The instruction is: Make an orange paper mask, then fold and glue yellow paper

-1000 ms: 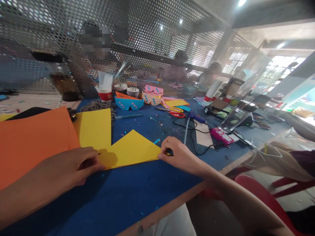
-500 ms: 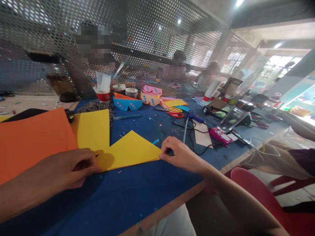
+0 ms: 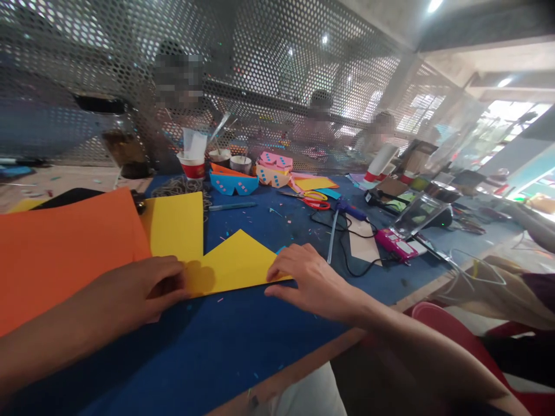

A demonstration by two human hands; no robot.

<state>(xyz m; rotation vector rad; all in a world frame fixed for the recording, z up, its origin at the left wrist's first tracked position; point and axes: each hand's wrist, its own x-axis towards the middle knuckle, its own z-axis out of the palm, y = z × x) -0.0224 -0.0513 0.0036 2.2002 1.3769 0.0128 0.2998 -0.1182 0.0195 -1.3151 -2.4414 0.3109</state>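
Observation:
A folded sheet of yellow paper (image 3: 240, 263) lies on the blue tabletop, its upper edge rising to a peak and its crease facing me. My left hand (image 3: 158, 283) grips its left end between thumb and fingers. At the right end, my right hand (image 3: 306, 280) rests its fingers on the paper, with the thumb spread away along the front edge. That hand covers the paper's right corner. Beside my left hand is a large orange sheet (image 3: 73, 248), overlapping another yellow sheet (image 3: 177, 225) behind.
Blue-and-orange paper masks (image 3: 234, 182), scissors (image 3: 314, 199) and a pen (image 3: 234, 205) lie farther back. A glue gun (image 3: 351, 209) with a trailing black cord sits right of centre, near a pink device (image 3: 395, 244). A perforated metal screen (image 3: 269, 69) closes off the back.
My right hand has shifted left along the paper, and its pinch on the corner has loosened into spread fingers. My left hand stays at the left end. The view has turned slightly left.

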